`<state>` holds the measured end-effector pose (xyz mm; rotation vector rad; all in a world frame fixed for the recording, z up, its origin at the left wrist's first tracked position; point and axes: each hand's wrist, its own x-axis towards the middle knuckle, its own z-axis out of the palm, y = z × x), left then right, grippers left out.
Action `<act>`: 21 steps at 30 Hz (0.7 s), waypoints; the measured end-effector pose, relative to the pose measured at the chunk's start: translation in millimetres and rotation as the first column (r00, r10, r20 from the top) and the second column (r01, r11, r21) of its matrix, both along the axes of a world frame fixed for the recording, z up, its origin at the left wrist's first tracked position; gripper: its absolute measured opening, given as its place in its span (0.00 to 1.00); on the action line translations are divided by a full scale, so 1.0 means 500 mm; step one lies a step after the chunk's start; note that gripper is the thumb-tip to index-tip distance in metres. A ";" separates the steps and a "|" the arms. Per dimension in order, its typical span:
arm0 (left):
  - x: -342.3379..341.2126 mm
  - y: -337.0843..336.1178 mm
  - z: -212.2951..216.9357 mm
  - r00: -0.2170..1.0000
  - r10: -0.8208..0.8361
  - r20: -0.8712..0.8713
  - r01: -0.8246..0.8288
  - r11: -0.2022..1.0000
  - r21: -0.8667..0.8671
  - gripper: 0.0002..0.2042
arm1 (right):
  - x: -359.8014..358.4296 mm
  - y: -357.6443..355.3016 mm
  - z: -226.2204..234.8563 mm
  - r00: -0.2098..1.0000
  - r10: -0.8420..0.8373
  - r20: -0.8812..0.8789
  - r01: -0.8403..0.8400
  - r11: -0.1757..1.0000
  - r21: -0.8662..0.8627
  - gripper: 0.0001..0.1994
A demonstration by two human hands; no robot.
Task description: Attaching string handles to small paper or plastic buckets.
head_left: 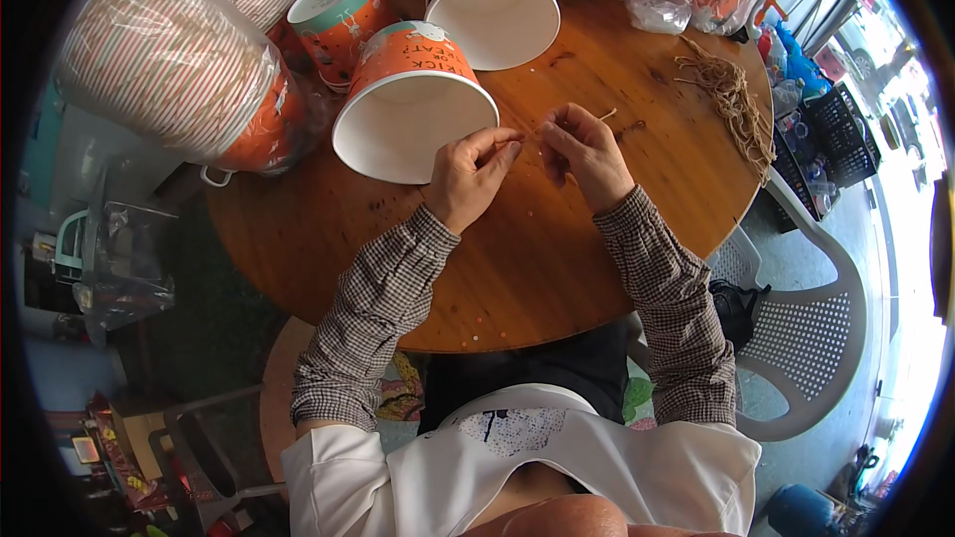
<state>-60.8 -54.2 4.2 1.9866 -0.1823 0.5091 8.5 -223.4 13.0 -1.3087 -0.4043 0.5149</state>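
Over the table, my left hand (pixel 470 176) and my right hand (pixel 589 154) face each other, thumb and fingers of each pinched together. A tan twine cord (pixel 609 114) pokes out beyond my right fingers. Its thin strand seems to run across to my left fingertips, though the part inside the fingers is hidden. Just beyond my left hand, a large orange paper bucket (pixel 413 55) lies tipped, its white open mouth toward me. Farther right on the table lies a loose bundle of the same tan twine (pixel 731 99).
More paper buckets stand behind: a smaller orange one (pixel 343 25) and a nested stack (pixel 497 15) on its side. Bagged bucket stacks (pixel 169 60) crowd the left edge. The round wooden table (pixel 637 50) has a grey plastic chair (pixel 806 338) and black crates (pixel 841 134) to its right.
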 end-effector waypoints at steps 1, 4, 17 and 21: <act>0.001 0.004 -0.002 0.995 -0.061 -0.082 0.058 0.998 -0.035 0.06 | -0.001 -0.001 0.004 1.000 -0.018 0.001 0.018 1.000 0.012 0.07; 0.002 0.007 -0.011 0.991 -0.082 -0.107 0.081 0.997 -0.017 0.07 | -0.004 0.004 0.007 0.999 -0.054 -0.001 0.054 0.998 -0.025 0.07; -0.007 -0.002 0.000 0.997 -0.076 0.015 0.073 0.987 0.142 0.07 | -0.001 0.013 -0.010 0.964 -0.198 0.179 0.220 0.969 -0.112 0.06; -0.011 -0.014 -0.002 0.999 -0.044 0.019 0.043 0.998 0.038 0.10 | -0.004 0.013 -0.009 0.957 -0.213 0.198 0.247 0.955 -0.165 0.06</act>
